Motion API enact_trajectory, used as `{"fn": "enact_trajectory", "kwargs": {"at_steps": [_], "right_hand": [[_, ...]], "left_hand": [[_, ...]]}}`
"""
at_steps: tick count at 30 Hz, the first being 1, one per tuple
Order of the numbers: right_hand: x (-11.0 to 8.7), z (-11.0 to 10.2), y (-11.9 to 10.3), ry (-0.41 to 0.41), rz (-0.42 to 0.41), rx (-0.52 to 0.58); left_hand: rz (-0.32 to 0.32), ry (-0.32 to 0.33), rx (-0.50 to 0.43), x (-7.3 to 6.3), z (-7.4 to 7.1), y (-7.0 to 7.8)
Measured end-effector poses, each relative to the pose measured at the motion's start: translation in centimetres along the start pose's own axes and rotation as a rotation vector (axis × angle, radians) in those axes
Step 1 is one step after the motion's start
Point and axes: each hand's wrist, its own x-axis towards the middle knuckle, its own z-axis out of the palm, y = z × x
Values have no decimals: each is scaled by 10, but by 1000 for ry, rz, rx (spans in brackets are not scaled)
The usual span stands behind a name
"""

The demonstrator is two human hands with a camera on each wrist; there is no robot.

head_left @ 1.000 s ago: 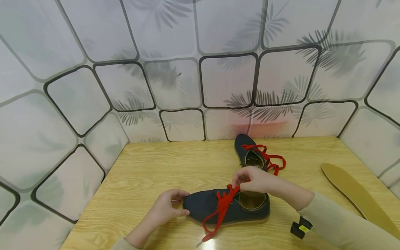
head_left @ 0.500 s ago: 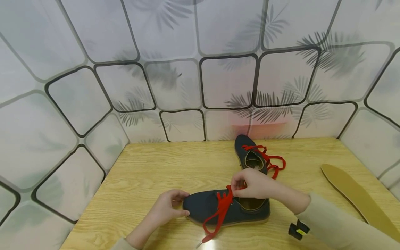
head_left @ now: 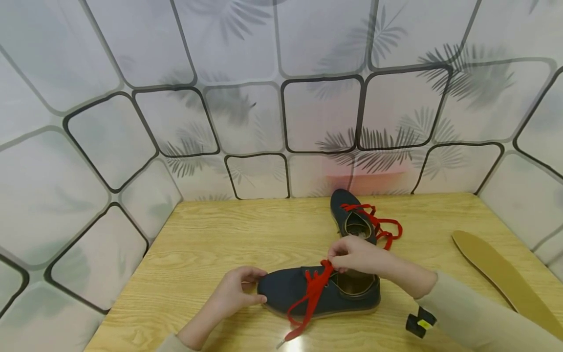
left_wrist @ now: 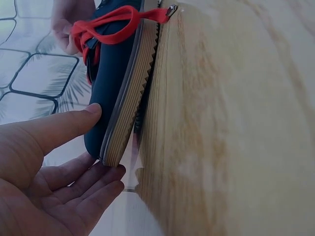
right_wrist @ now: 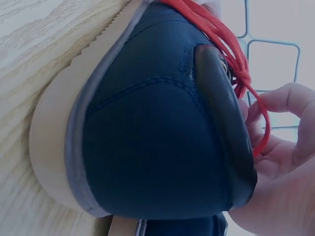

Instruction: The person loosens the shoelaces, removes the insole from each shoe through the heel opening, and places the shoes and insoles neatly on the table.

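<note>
A dark blue shoe point(head_left: 283, 286) with a pale ridged sole lies sideways on the table, toe to the left. My left hand point(head_left: 233, 289) holds its toe: in the left wrist view the thumb point(left_wrist: 74, 123) presses the upper and the fingers lie around the toe end. Red shoelace point(head_left: 314, 288) is bunched over the tongue, one tipped end hanging to the table on the near side. Above the shoe opening, my right hand point(head_left: 358, 254) pinches the lace close to the top eyelets. A thin loop of lace point(right_wrist: 266, 123) runs to its fingers in the right wrist view.
Behind my right hand stands a second dark blue shoe point(head_left: 339, 201) with loose red laces point(head_left: 391, 222). A tan insole point(head_left: 497, 269) lies at the right of the wooden table point(head_left: 220, 230). Patterned cloth walls point(head_left: 246, 117) enclose the back and sides.
My right hand dipped slightly left and toward the shoe, then came back a little up and right, drawing at the lace. The left hand and the shoe have stayed put.
</note>
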Motion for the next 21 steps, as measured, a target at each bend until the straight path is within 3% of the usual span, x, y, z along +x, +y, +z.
{"fn": "enact_trajectory", "kwargs": {"at_steps": [11,15,21], "right_hand": [[-3,-7,12,49,80,319],[-3,-8,11,33,70,283],[-3,-8,8,-31,-26,108]], "left_hand": [[0,3,12,1,0,-1],[-1,3,2,0,0,0],[-3,6,11,0,1,0]]}}
